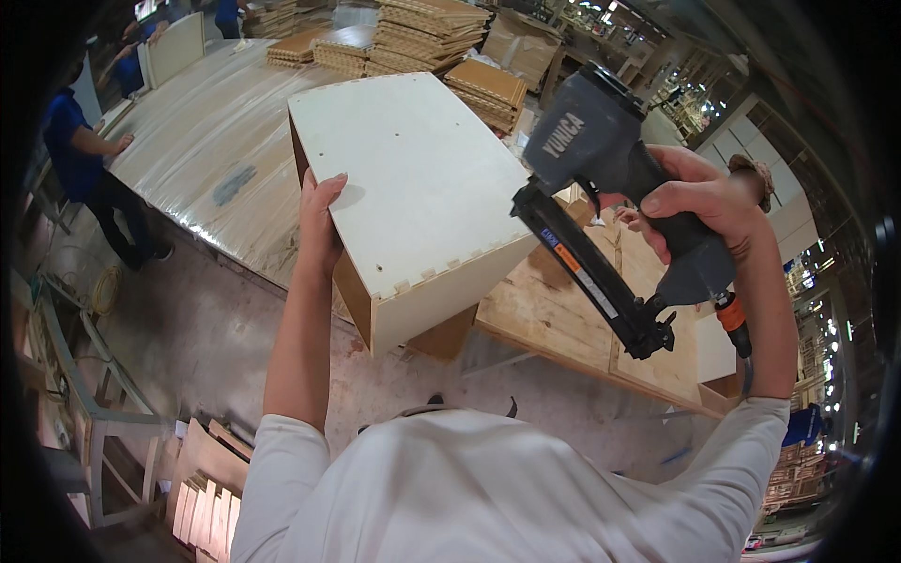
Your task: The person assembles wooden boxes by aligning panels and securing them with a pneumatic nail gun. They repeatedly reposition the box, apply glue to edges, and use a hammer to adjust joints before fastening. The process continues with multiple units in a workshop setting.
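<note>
My right hand point(699, 202) grips the handle of a black pneumatic nail gun point(587, 136), held up at the right with its slanted magazine pointing down toward me. An air hose with an orange fitting joins the base of its handle. A pale wooden drawer box point(413, 169) with finger-jointed corners is tilted up in front of me. My left hand point(321, 216) holds its left edge, thumb on the flat white face and the other fingers out of sight behind. The gun's nose is close to the box's right corner; whether they touch I cannot tell.
A plastic-wrapped table point(202, 136) spreads to the left, with stacked wooden panels point(418, 38) behind. A wooden workbench point(535, 300) stands at the right. At lower left are a metal frame point(99, 375) and wood strips point(206, 516). A person in blue point(75, 141) stands at the far left.
</note>
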Tool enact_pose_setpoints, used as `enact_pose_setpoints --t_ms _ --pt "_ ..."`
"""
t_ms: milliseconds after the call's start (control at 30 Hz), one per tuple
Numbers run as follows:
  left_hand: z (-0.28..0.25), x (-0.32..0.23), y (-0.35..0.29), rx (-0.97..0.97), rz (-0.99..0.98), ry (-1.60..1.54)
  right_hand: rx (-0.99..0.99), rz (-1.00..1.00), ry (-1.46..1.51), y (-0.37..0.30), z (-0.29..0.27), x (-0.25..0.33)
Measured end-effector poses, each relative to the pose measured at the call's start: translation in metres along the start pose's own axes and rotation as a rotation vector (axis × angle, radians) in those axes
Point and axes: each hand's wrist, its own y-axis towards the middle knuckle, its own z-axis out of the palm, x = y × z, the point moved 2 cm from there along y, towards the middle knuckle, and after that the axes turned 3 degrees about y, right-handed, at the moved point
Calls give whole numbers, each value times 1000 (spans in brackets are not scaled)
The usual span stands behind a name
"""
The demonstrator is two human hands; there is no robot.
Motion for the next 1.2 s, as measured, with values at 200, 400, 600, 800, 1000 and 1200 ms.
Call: enact_pose_setpoints --t_ms 200,400,600,800,1000,1200 --pt "-1 1 5 -18 25 24 100 55 -24 7 16 -1" --pt "2 0 4 -15 -10 -11 56 68 -46 9 9 -8" --pt "2 1 4 -5 23 32 82 61 -65 12 4 -13" --pt "3 -1 4 26 9 -34 24 55 -79 11 2 -16" --pt "10 -1 6 26 0 -29 67 -15 -17 6 8 -8" --pt "18 1 11 19 11 21 121 44 2 6 19 -1"
